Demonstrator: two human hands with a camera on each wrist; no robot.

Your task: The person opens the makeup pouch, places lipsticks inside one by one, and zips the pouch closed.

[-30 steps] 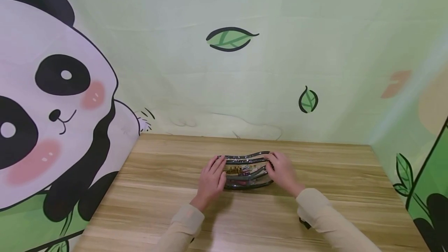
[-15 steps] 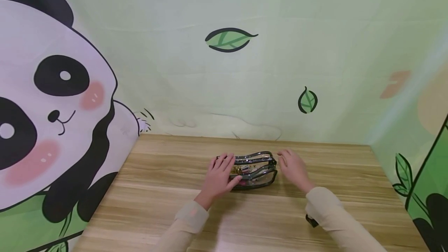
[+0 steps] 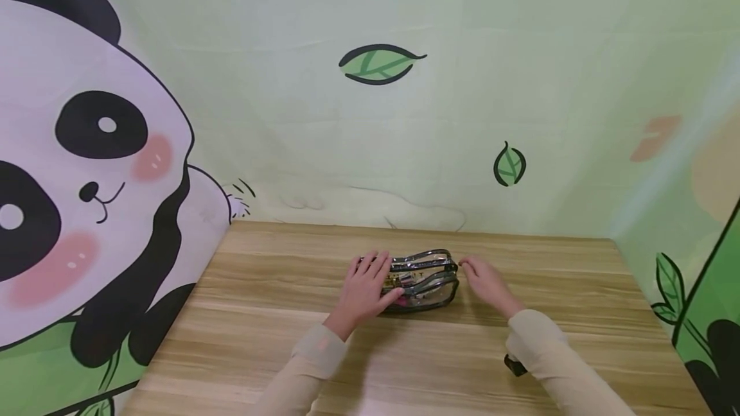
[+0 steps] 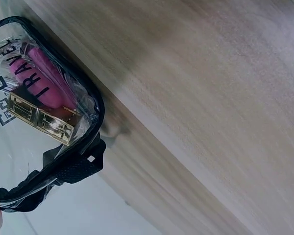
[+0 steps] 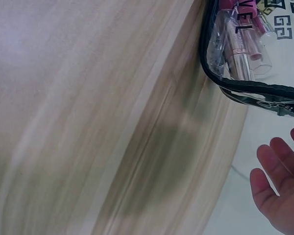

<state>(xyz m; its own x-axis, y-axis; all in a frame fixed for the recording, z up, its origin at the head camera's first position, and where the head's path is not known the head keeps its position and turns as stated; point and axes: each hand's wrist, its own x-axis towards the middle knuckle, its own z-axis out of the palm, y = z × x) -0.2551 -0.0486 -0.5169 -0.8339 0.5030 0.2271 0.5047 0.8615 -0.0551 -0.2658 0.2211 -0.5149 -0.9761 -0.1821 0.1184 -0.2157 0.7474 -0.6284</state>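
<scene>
A clear toiletry bag (image 3: 430, 294) with black trim stands on the wooden table. My left hand (image 3: 364, 291) rests over its left half, fingers laid straight across the top and thumb along the front. The left wrist view shows a pink tube (image 4: 36, 81) and a gold case (image 4: 41, 117) inside, behind black lettering. Near the bag's right end is my right hand (image 3: 485, 284), its fingertips right at the upper corner. From the right wrist, several fingers are loosely spread below the zipper (image 5: 279, 105); whether thumb and index pinch anything I cannot tell. Slim pink tubes (image 5: 237, 49) show there too.
The wooden table (image 3: 277, 313) extends around the bag on all sides. A pale green backdrop (image 3: 289, 95) with a cartoon panda and leaves rises behind the table's back edge. A black strap piece (image 3: 514, 364) shows under the right sleeve.
Both hands were at the bag's two ends. My left hand has shifted right over the bag; my right hand left the right end, then came back close to its upper corner.
</scene>
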